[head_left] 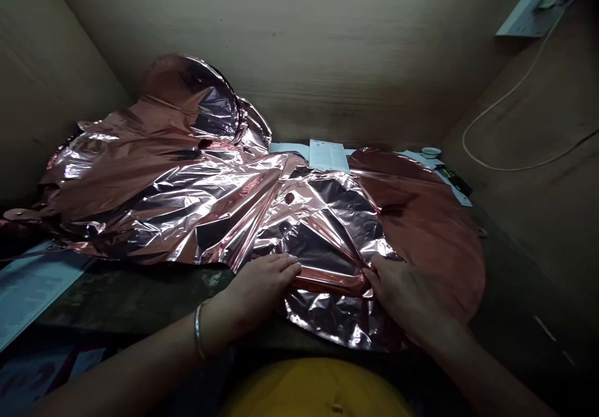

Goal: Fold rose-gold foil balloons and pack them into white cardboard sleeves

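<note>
A crumpled rose-gold foil balloon (322,230) lies spread flat across the dark tabletop, its shiny surface full of creases. My left hand (259,289), with a metal bangle (198,331) on the wrist, presses onto a raised fold near the balloon's front edge. My right hand (405,295) grips the same fold from the other side. A small round hole (289,198) shows in the foil above my hands. Behind it, a second crumpled foil mass (154,173) rises toward the back left, and I cannot tell whether it is a separate balloon.
Beige board walls (299,42) close in at the back and sides. A white wall socket (538,5) with a white cable (496,117) sits at the upper right. A printed leaflet (330,156) stands behind the foil, and pale blue paper (32,286) lies at the left.
</note>
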Demonstrator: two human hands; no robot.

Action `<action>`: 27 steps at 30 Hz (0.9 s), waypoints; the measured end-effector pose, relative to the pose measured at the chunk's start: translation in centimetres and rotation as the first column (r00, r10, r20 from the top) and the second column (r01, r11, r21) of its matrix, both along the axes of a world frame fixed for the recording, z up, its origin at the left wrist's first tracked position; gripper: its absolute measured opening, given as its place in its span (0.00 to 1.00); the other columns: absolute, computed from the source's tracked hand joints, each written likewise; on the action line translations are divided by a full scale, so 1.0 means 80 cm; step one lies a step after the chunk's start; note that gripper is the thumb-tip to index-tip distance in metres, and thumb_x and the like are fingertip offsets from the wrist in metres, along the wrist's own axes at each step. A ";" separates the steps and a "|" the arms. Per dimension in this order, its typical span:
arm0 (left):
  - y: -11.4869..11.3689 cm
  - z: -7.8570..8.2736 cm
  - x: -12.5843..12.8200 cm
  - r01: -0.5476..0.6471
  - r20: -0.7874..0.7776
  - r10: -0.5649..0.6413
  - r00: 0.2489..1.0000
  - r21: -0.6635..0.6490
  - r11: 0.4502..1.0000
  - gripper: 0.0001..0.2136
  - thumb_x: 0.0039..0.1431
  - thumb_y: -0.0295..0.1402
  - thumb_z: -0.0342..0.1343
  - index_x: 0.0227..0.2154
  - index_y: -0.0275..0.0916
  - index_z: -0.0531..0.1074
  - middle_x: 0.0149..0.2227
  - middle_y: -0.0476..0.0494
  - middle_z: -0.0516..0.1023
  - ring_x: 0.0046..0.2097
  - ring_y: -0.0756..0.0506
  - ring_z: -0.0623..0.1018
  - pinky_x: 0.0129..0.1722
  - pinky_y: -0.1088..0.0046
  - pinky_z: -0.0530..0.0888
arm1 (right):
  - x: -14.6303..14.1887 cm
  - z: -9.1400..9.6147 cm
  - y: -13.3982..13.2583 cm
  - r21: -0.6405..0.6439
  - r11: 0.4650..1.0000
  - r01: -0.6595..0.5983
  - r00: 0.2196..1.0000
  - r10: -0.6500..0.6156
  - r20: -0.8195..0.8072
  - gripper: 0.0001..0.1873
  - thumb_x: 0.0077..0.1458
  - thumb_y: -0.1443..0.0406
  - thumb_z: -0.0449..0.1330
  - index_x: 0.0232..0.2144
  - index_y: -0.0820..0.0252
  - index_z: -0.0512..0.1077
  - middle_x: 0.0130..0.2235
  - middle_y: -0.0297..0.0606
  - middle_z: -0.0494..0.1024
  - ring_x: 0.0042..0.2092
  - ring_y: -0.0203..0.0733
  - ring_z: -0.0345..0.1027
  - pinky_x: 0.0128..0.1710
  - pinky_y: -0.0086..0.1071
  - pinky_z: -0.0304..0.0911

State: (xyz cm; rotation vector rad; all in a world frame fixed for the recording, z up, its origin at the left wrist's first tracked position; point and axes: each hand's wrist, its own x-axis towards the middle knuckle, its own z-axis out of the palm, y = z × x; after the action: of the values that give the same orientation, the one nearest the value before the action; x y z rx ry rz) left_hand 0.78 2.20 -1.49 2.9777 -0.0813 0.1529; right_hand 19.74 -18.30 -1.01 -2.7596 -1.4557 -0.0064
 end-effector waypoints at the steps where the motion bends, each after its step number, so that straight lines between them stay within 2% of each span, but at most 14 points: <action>1: -0.001 -0.003 0.000 0.015 0.007 -0.016 1.000 0.038 0.999 0.17 0.59 0.19 0.53 0.51 0.32 0.68 0.53 0.36 0.75 0.53 0.42 0.76 0.54 0.65 0.72 | -0.004 0.007 0.001 0.050 0.999 -0.021 0.997 0.017 0.077 0.11 0.62 0.65 0.51 0.36 0.62 0.73 0.38 0.50 0.79 0.41 0.54 0.74 0.35 0.40 0.64; 2: -0.002 -0.006 0.001 0.028 0.014 -0.029 0.999 0.075 0.997 0.17 0.59 0.18 0.53 0.51 0.31 0.68 0.53 0.35 0.75 0.53 0.42 0.76 0.54 0.65 0.72 | -0.007 0.013 0.004 0.113 0.991 -0.069 0.987 0.051 0.154 0.13 0.62 0.66 0.51 0.41 0.64 0.73 0.46 0.54 0.77 0.49 0.58 0.70 0.42 0.44 0.65; 4: -0.003 -0.009 0.001 0.046 0.022 -0.050 0.999 0.132 0.990 0.16 0.59 0.17 0.52 0.50 0.31 0.69 0.52 0.35 0.76 0.52 0.41 0.76 0.54 0.64 0.73 | -0.007 0.015 0.017 0.188 0.948 -0.257 0.949 0.211 0.234 0.19 0.63 0.66 0.50 0.53 0.66 0.69 0.59 0.54 0.67 0.62 0.58 0.56 0.57 0.49 0.58; 5: -0.003 -0.010 0.002 0.055 0.025 -0.059 0.998 0.147 0.988 0.15 0.59 0.17 0.52 0.49 0.32 0.70 0.51 0.35 0.76 0.52 0.41 0.77 0.53 0.64 0.73 | -0.002 0.012 0.026 0.172 0.920 -0.351 0.925 0.312 0.215 0.21 0.63 0.65 0.50 0.57 0.65 0.66 0.62 0.51 0.63 0.65 0.57 0.50 0.61 0.50 0.52; 7: -0.001 -0.010 0.002 0.069 0.041 -0.076 0.996 0.154 0.986 0.15 0.59 0.16 0.52 0.48 0.32 0.70 0.50 0.35 0.77 0.50 0.41 0.78 0.50 0.65 0.75 | 0.021 -0.002 0.044 0.083 0.895 -0.438 0.898 0.431 0.090 0.23 0.63 0.61 0.52 0.59 0.59 0.65 0.63 0.44 0.63 0.66 0.54 0.49 0.63 0.51 0.48; 9: 0.000 -0.009 0.001 0.088 0.063 -0.098 0.993 0.139 0.986 0.16 0.58 0.16 0.52 0.48 0.32 0.70 0.49 0.35 0.78 0.50 0.41 0.78 0.49 0.66 0.76 | 0.055 -0.015 0.055 0.020 0.953 -0.303 0.953 0.302 0.018 0.24 0.62 0.59 0.52 0.59 0.58 0.65 0.62 0.44 0.65 0.64 0.54 0.54 0.61 0.54 0.51; 12: -0.003 -0.004 -0.003 0.092 0.071 -0.102 0.992 0.125 0.988 0.15 0.60 0.16 0.50 0.48 0.33 0.69 0.49 0.36 0.78 0.50 0.42 0.78 0.49 0.66 0.75 | 0.091 -0.012 0.051 0.057 0.996 -0.067 0.994 0.062 0.085 0.24 0.64 0.64 0.46 0.59 0.68 0.65 0.61 0.57 0.64 0.63 0.61 0.54 0.58 0.62 0.52; 14: -0.009 -0.001 -0.006 0.088 0.044 -0.094 0.995 0.113 0.990 0.14 0.60 0.17 0.50 0.47 0.35 0.70 0.49 0.37 0.78 0.49 0.43 0.79 0.49 0.67 0.75 | 0.082 0.007 0.040 0.138 0.986 -0.093 0.991 0.078 0.111 0.26 0.64 0.64 0.46 0.60 0.73 0.62 0.63 0.60 0.60 0.65 0.61 0.49 0.60 0.60 0.50; 16: -0.018 0.002 -0.007 0.083 0.011 -0.084 0.996 0.079 0.993 0.13 0.60 0.19 0.51 0.45 0.37 0.70 0.46 0.39 0.79 0.46 0.43 0.79 0.47 0.67 0.75 | 0.048 0.026 0.025 0.192 0.942 -0.276 0.961 0.272 0.051 0.30 0.62 0.60 0.52 0.63 0.70 0.59 0.65 0.55 0.57 0.67 0.57 0.46 0.62 0.53 0.51; 18: -0.025 0.004 -0.007 0.070 -0.019 -0.070 0.997 0.036 0.997 0.12 0.61 0.20 0.51 0.44 0.38 0.70 0.43 0.41 0.80 0.43 0.44 0.80 0.46 0.68 0.75 | 0.009 0.031 0.009 0.143 0.873 -0.465 0.868 0.482 -0.121 0.38 0.54 0.57 0.61 0.64 0.63 0.58 0.65 0.49 0.58 0.66 0.54 0.50 0.60 0.46 0.60; 19: -0.028 0.006 -0.006 0.063 -0.036 -0.062 0.997 0.017 0.998 0.11 0.61 0.20 0.51 0.44 0.38 0.70 0.41 0.41 0.80 0.42 0.45 0.80 0.45 0.69 0.75 | -0.006 0.027 0.002 0.125 0.855 -0.504 0.842 0.518 -0.151 0.39 0.51 0.60 0.62 0.63 0.64 0.59 0.65 0.49 0.59 0.66 0.55 0.50 0.59 0.46 0.60; 21: -0.030 0.014 -0.005 0.043 -0.088 -0.044 0.995 -0.020 0.999 0.09 0.61 0.21 0.51 0.41 0.38 0.70 0.38 0.43 0.80 0.38 0.45 0.80 0.41 0.70 0.75 | -0.024 0.009 -0.009 0.118 0.850 -0.513 0.839 0.526 -0.138 0.33 0.50 0.69 0.59 0.60 0.67 0.65 0.62 0.52 0.63 0.63 0.55 0.57 0.58 0.47 0.62; 25: -0.025 0.051 0.000 0.006 -0.214 -0.044 0.976 -0.173 0.985 0.05 0.63 0.30 0.53 0.34 0.38 0.73 0.31 0.45 0.79 0.30 0.46 0.78 0.30 0.72 0.73 | -0.020 -0.027 -0.023 0.174 0.856 -0.486 0.870 0.494 0.000 0.27 0.52 0.78 0.49 0.55 0.71 0.70 0.57 0.53 0.70 0.58 0.54 0.66 0.54 0.48 0.68; 27: -0.020 0.068 0.014 0.056 -0.169 -0.112 0.979 -0.307 0.950 0.08 0.65 0.35 0.51 0.38 0.40 0.75 0.33 0.46 0.80 0.32 0.46 0.79 0.31 0.72 0.73 | -0.015 -0.032 -0.030 0.180 0.843 -0.507 0.859 0.510 0.028 0.27 0.54 0.78 0.47 0.55 0.71 0.70 0.56 0.51 0.71 0.57 0.53 0.66 0.52 0.46 0.70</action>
State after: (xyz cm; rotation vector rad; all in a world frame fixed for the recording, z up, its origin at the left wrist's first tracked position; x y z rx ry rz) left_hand 1.91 0.60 3.93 2.6629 -0.1486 -0.1133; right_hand 18.53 -20.72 -3.57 -2.1463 -2.0201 -0.0960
